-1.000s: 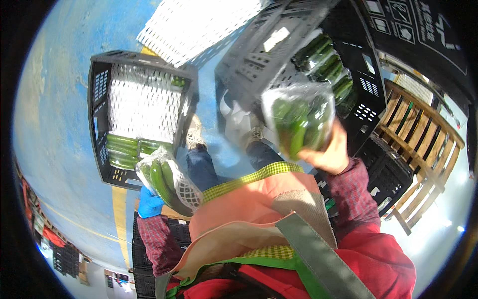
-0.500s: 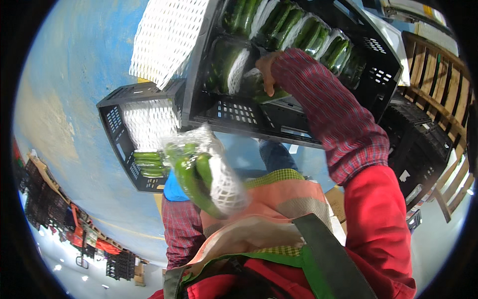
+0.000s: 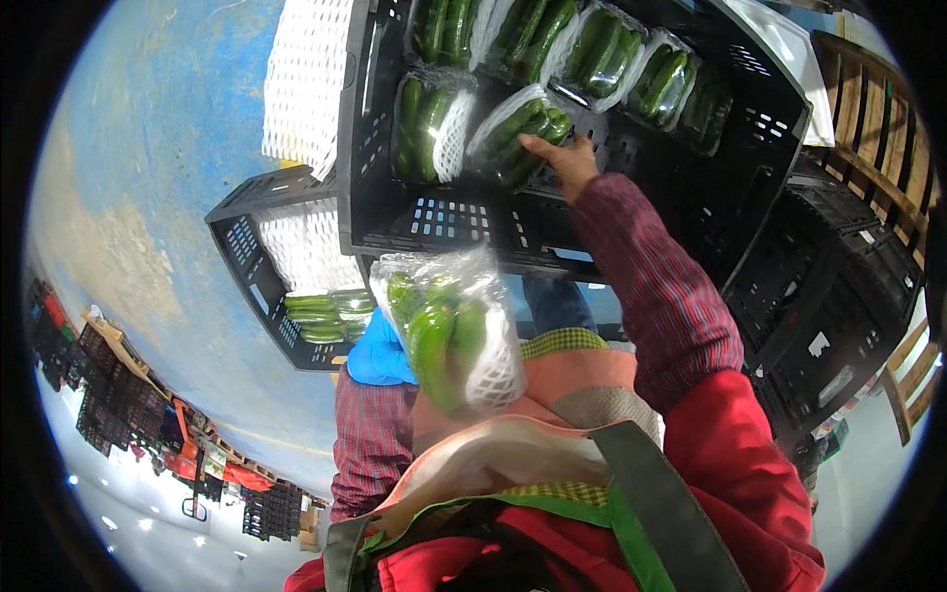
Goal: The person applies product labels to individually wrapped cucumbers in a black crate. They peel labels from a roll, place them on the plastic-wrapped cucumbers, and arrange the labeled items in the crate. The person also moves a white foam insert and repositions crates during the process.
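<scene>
Clutching cucumber bag [image 3: 434, 335] outside black crate [image 3: 385, 219]: left hand [image 3: 379, 357], fingers clamped on it; right hand [image 3: 570, 166], fingers apart, touching cucumber pack [image 3: 511, 148] inside

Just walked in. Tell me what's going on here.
A person is handling clear packs of long green vegetables. The blue-gloved left hand holds one bagged pack in front of the body. The bare right hand reaches into a large black crate, touching a netted pack there. More packs line that crate's far side. A lower black crate on the left holds similar produce and white foam netting.
</scene>
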`<state>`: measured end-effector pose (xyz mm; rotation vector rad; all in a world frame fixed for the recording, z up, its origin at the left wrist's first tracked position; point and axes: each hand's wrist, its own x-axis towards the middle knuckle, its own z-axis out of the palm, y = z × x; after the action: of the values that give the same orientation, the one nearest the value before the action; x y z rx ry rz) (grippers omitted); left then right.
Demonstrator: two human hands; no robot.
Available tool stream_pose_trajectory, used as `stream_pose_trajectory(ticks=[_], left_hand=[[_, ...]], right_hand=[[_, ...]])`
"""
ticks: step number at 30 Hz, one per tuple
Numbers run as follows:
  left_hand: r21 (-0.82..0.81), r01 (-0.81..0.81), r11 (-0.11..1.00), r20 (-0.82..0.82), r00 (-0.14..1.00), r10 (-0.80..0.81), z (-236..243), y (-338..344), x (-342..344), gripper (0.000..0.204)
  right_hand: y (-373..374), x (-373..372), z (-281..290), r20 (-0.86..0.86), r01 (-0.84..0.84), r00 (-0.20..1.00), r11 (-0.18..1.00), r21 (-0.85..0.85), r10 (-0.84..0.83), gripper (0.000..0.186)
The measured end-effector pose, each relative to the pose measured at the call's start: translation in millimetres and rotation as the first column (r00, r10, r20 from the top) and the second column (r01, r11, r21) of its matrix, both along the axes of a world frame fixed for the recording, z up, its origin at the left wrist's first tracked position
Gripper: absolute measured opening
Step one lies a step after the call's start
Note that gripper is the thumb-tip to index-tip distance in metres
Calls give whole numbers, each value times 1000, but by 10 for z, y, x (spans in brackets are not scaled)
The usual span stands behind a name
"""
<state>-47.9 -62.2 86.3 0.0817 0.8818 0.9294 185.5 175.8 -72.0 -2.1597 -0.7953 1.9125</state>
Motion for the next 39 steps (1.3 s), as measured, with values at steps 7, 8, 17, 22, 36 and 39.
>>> stream_pose_trajectory(ticks=[7, 8, 17, 22, 36, 39], left_hand=[[46, 38, 998, 3, 999, -38, -47, 65, 54, 104], [80, 28, 996, 6, 1000, -29, -50, 60, 61, 104], [21, 26, 999, 11, 1000, -26, 35, 216, 68, 107], [-26, 58, 998, 20, 998, -57, 114, 360, 54, 111], [59, -48, 997, 75, 996, 44, 211, 700, 192, 71], [-150, -113, 982, 116, 985, 131, 224, 736, 320, 89]], right_hand=[[-248, -244, -353, 311, -213, 938, 962, 172, 152, 125], [-212, -157, -244, 363, -329, 897, 930, 165, 253, 122], [238, -516, 35, 459, -718, 534, 668, -198, 710, 122], [-71, -664, -49, 552, -467, 713, 880, -87, 433, 122], [-28, -593, -162, 543, -507, 750, 855, 106, 377, 122], [-63, -546, -191, 491, -560, 733, 828, 43, 470, 128]])
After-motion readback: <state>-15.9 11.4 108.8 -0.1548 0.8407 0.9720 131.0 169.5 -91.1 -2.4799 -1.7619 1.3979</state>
